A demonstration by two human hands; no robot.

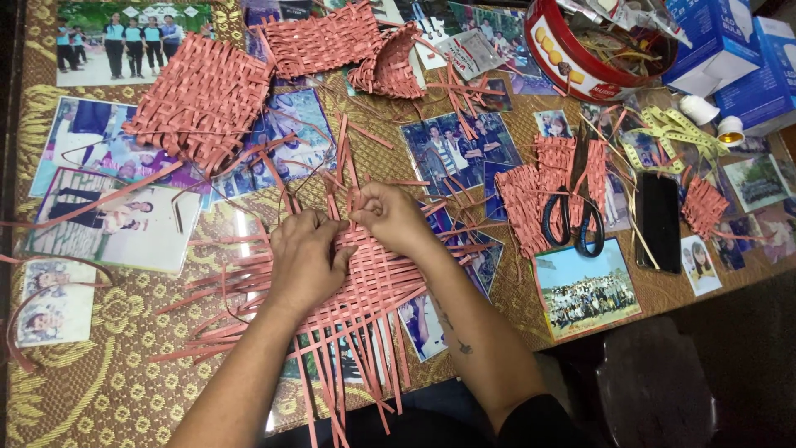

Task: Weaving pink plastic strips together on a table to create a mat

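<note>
Both hands low, close together

Left hand (pixel 305 259) lies flat, palm down; right hand (pixel 390 217) pinches with curled fingers (forearm tattooed).

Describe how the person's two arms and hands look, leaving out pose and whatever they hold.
Both forearms are bare. The right arm has small dark tattoo marks on the inner forearm and a dark sleeve edge near the elbow. The left hand and right hand wear no gloves; no rings or watch show. Fingers are bare.

The left hand (pixel 305 259) presses flat on a half-woven pink strip mat (pixel 348 286). The right hand (pixel 390 217) seems to pinch an upright strip (pixel 349 170) (fingertips hidden); scissors (pixel 572 224) lie nearby.
</note>
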